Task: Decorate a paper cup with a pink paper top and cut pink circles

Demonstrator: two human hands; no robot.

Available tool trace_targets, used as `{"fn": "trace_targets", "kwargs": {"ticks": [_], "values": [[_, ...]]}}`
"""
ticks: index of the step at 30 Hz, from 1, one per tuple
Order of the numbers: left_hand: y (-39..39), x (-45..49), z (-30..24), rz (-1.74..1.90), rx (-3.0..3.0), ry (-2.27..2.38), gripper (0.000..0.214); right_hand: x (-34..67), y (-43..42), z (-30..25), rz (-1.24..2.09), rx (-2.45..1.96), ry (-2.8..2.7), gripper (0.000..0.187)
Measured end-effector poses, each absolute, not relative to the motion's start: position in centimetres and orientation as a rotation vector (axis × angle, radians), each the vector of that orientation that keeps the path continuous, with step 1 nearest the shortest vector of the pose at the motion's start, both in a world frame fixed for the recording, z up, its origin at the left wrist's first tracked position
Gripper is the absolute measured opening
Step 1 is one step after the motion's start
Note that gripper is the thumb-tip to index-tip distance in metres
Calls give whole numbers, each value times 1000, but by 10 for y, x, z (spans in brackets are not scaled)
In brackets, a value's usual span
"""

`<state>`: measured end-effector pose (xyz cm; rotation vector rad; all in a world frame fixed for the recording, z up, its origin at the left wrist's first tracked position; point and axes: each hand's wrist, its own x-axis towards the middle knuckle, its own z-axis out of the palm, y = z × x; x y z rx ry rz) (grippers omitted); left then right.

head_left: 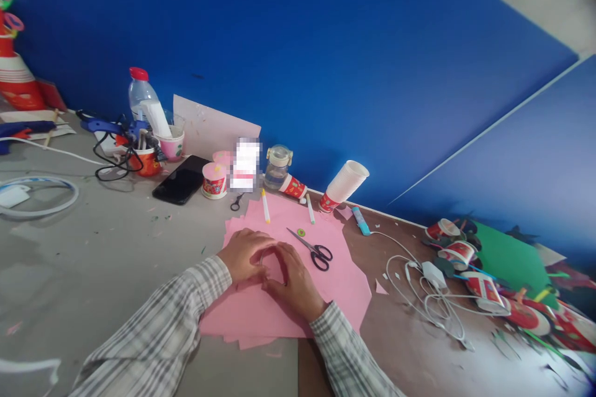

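A stack of pink paper (339, 285) lies in front of me, its sheets fanned unevenly at the edges. Over its left half, my left hand (246, 255) and my right hand (294, 278) meet with curved fingers and nearly touching fingertips. A pale pink paper edge shows between them; the rest of what they pinch blends into the stack. Black-handled scissors (320, 257) lie half open on the paper, just right of my right hand. Near the blades sits a small green round piece (301, 232). Two white markers, one yellow-capped marker (265, 206) and one green-tipped marker (310, 208), lie farther back.
Behind the paper stand a glass jar (278, 164), a tilted stack of white cups (347, 183) and a blue wall. A black phone (182, 180) and a bottle (142, 90) are at left. White cables (426, 298) and decorated paper cups (484, 290) spread right.
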<state>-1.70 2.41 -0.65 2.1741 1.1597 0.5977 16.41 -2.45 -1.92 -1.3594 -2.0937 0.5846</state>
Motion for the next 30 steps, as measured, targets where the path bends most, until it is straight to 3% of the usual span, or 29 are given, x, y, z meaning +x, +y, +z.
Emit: {"fn": "trace_targets", "kwargs": {"ticks": [7, 22, 30], "values": [[20, -12, -8, 411, 2223, 1196, 73, 165, -26, -23, 620, -1423, -2031, 96], [25, -13, -3, 304, 2275, 1220, 68, 175, -29, -22, 388, -1378, -2123, 91], [20, -9, 5, 247, 2418, 1148, 66, 175, -26, -7, 492, -1535, -2165, 91]]}}
